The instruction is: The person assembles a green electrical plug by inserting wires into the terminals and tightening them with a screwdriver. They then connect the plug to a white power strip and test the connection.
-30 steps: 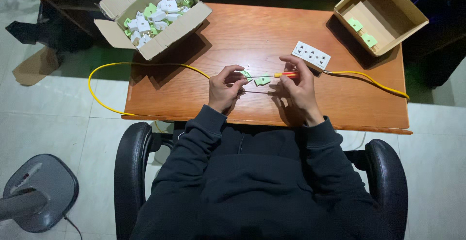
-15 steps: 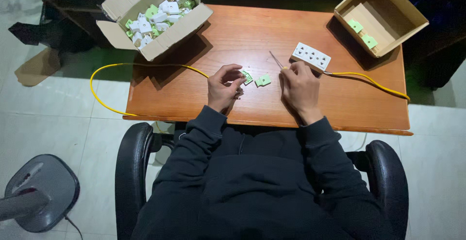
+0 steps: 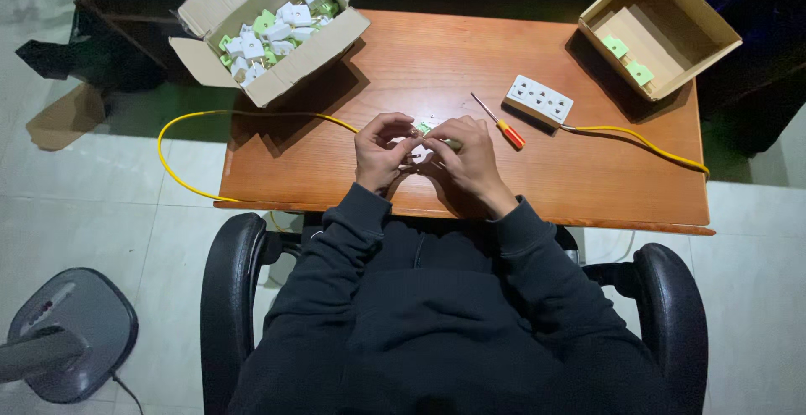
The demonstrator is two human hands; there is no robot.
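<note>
On the wooden table (image 3: 336, 154), right at the near edge in front of the person, both hands meet around a small white and green plug (image 3: 426, 128). The left hand (image 3: 379, 151) is curled, its fingers pinching one side of the plug. The right hand (image 3: 468, 156) is curled too and pinches the other side, covering most of it. A yellow wire (image 3: 252, 114) runs up to the hands from the left. The plug looks light, hard and a bit slippery, so it is best held by its flat sides with the fingertips; its little parts may be easy to drop. A screwdriver (image 3: 497, 121) with an orange handle lies just beside the right hand. A white power strip (image 3: 539, 100) sits near it. One cardboard box (image 3: 315, 49) holds many plugs, and another box (image 3: 672, 79) holds only a few.
</note>
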